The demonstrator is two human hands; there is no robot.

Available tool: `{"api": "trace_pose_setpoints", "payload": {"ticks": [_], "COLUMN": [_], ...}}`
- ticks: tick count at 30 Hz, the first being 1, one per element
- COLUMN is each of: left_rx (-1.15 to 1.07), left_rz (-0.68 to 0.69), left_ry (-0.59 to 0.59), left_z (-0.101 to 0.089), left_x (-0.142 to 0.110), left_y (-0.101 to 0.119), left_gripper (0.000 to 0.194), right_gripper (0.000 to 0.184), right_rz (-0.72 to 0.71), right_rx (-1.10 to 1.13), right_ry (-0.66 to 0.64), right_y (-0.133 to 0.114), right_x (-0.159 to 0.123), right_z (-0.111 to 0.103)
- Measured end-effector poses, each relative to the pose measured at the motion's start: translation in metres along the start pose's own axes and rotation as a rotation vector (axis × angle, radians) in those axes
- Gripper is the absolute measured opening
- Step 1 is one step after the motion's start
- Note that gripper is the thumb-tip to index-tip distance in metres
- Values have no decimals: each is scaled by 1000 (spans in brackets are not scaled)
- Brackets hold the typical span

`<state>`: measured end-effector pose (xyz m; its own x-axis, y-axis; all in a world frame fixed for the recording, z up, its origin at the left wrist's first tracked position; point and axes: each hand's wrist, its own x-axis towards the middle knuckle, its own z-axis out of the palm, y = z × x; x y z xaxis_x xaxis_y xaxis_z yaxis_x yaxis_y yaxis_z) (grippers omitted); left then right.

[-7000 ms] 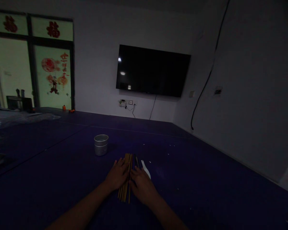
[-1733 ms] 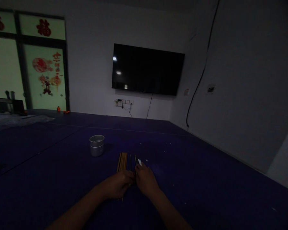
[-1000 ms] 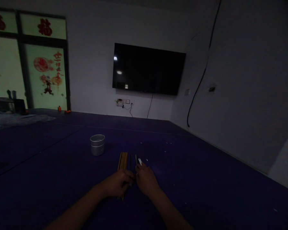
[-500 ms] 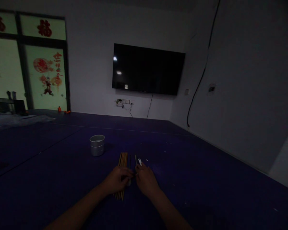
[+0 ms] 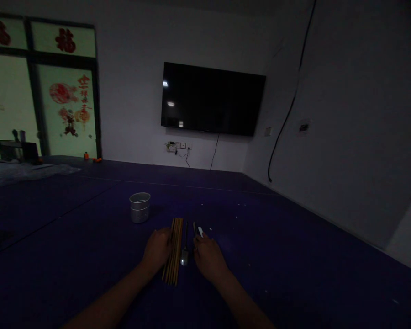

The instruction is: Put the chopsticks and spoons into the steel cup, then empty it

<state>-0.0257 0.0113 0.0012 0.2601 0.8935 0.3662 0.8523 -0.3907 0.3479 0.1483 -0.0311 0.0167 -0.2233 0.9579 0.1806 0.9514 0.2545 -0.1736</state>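
A row of wooden chopsticks point(image 5: 175, 256) lies side by side on the purple surface. My left hand point(image 5: 157, 247) is at their left edge, its fingers curled in and pressed against the outermost sticks; the fingertips are hard to see in the dim light. Just right of the chopsticks rests a metal spoon point(image 5: 185, 257), its bowl toward me and its thin handle pointing away, with neither hand on it. My right hand point(image 5: 209, 257) is closed over a thin dark-handled utensil point(image 5: 194, 227) and a white-handled utensil point(image 5: 200, 230); their near ends are hidden under it.
A grey metal cup point(image 5: 139, 209) stands upright behind and left of the chopsticks. Small white scraps point(image 5: 236, 217) dot the purple surface point(image 5: 294, 269). Plastic sheeting point(image 5: 30, 172) lies far left. A wall-mounted television point(image 5: 213, 99) and a hanging black cable point(image 5: 287, 114) are beyond.
My left hand has moved left, off the spoon and across to the left edge of the chopsticks, uncovering the spoon's bowl. My right hand stays on the utensils.
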Motion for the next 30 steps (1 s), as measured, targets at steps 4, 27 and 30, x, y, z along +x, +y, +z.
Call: {"api": "trace_pose_setpoints", "payload": {"ticks": [4, 27, 30], "left_rx": [170, 155, 166], "left_rz": [-42, 1, -7], "left_ry": [-27, -60, -72], "left_z": [-8, 3, 1], "left_x": [0, 2, 2], "left_y": [2, -1, 1], "left_gripper": [35, 29, 32], "right_gripper": [40, 40, 40], "right_rz": [16, 18, 17], "right_rx": [0, -14, -16], "right_ry": [-8, 10, 11], "right_y": [0, 1, 0], "right_x": [0, 0, 0], "right_z": [-1, 1, 1]}}
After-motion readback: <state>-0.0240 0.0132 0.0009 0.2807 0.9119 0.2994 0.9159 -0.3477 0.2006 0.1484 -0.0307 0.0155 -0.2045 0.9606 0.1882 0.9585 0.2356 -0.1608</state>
